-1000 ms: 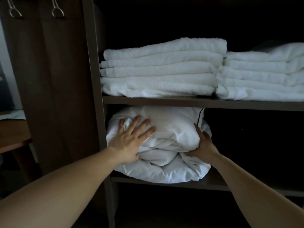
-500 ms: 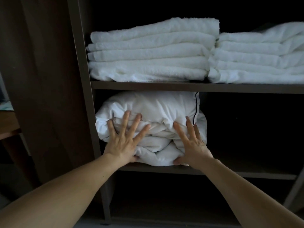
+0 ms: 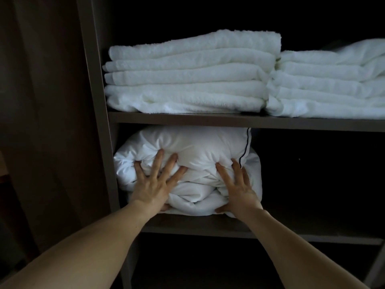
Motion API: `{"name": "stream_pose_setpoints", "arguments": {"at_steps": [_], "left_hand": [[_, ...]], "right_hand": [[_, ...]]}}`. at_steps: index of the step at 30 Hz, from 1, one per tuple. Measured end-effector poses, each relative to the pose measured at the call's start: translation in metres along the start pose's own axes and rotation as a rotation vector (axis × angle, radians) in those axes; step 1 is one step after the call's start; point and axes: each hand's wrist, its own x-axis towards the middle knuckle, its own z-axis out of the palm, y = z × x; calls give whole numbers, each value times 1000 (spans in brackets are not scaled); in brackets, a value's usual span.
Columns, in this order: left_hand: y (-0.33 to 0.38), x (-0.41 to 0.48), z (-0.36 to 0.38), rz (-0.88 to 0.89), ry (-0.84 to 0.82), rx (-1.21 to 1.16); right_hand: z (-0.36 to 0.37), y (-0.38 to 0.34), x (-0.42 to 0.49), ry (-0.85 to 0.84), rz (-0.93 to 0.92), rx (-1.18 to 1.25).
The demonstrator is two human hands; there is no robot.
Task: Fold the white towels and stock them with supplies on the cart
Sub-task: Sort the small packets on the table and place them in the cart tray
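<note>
Dark shelf (image 3: pixel 208 120) holds towels (image 3: pixel 187 80) lying crosswise, folded edges outward.

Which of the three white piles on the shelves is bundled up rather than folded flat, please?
The bundle on the lower shelf, pressed by the left hand and right hand; the left stack and right stack above are folded flat.

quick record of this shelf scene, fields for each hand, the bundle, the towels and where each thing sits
left hand: fingers spread, pressing the front of the white bedding bundle
right hand: fingers straight, pressing the bundle's right part
bundle: crumpled, dark piping on one edge, at the left end of the lower shelf
left towel stack: folded, on the upper shelf
right towel stack: folded, same shelf, touching the left stack
lighting: dim; space right of the bundle too dark to read
</note>
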Motion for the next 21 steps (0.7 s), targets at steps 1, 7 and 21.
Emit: {"name": "stream_pose_setpoints", "arguments": {"at_steps": [1, 7, 21], "left_hand": [[0, -2, -4, 4, -1, -7], [-12, -26, -29, 87, 20, -99], [-152, -77, -240, 81, -328, -327]], "right_hand": [[-1, -1, -3, -3, 17, -4], [-18, -17, -32, 73, 66, -116], [-230, -192, -89, -389, -30, -144]]}}
